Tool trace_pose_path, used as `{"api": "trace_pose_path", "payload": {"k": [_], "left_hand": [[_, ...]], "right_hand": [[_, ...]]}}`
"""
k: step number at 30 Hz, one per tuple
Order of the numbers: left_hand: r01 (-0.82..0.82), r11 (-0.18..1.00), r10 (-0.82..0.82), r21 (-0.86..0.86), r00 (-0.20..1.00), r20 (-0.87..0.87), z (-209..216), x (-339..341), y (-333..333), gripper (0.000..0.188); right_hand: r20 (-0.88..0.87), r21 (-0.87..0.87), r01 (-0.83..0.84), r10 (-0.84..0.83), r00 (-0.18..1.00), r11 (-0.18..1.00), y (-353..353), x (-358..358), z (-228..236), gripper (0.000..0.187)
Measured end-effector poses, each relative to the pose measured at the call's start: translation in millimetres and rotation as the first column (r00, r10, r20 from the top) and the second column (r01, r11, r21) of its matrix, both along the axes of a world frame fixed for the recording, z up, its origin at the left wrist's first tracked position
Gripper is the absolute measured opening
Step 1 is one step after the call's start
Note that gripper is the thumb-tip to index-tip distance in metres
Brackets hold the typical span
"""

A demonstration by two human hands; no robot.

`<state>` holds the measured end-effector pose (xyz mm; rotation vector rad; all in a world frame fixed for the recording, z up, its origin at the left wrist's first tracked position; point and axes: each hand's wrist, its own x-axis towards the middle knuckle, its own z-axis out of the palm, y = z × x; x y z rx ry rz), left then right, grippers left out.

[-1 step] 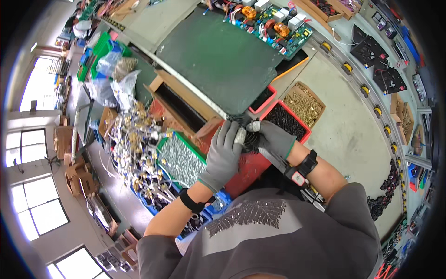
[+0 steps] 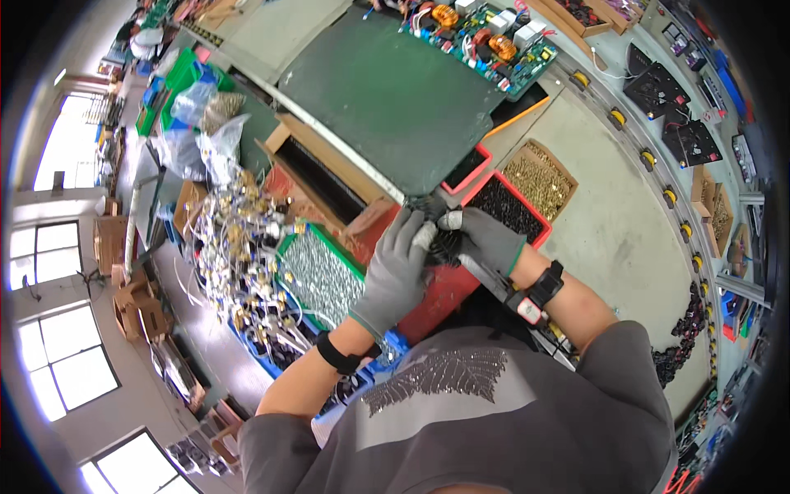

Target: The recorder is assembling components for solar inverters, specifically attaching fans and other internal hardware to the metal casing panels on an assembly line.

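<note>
The person's grey-gloved left hand (image 2: 395,276) and grey-gloved right hand (image 2: 494,240) are grasping a black, ribbed bundle (image 2: 446,245) in their fingers, just off the dark green, flat mat's (image 2: 387,107) near corner. Beyond, a red-rimmed, rectangular bin (image 2: 524,199) is holding small black parts; a green circuit board with copper-coloured coils (image 2: 480,45) is lying along the mat's far edge.

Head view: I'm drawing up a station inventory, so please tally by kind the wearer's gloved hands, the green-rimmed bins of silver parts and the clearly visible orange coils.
Gloved hands: 2 (left hand, right hand)
Green-rimmed bin of silver parts: 1
Orange coils: 2
Total: 5
</note>
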<state>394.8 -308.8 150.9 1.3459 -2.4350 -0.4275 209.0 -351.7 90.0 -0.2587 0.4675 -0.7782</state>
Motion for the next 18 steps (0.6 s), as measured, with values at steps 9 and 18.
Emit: {"api": "trace_pose_path", "payload": {"k": [9, 18], "left_hand": [[-0.080, 0.220, 0.877, 0.972, 0.452, -0.161, -62.8, 40.4, 69.0, 0.042], [0.025, 0.285, 0.956, 0.958, 0.070, -0.286, -145.1, 30.8, 106.2, 0.029]], "right_hand": [[-0.709, -0.321, -0.665, 0.295, 0.640, 0.674, 0.3, 16.5, -32.4, 0.045], [-0.960, -0.202, -0.804, 0.050, 0.276, 0.560, 18.2, 55.0, -55.2, 0.041]]}}
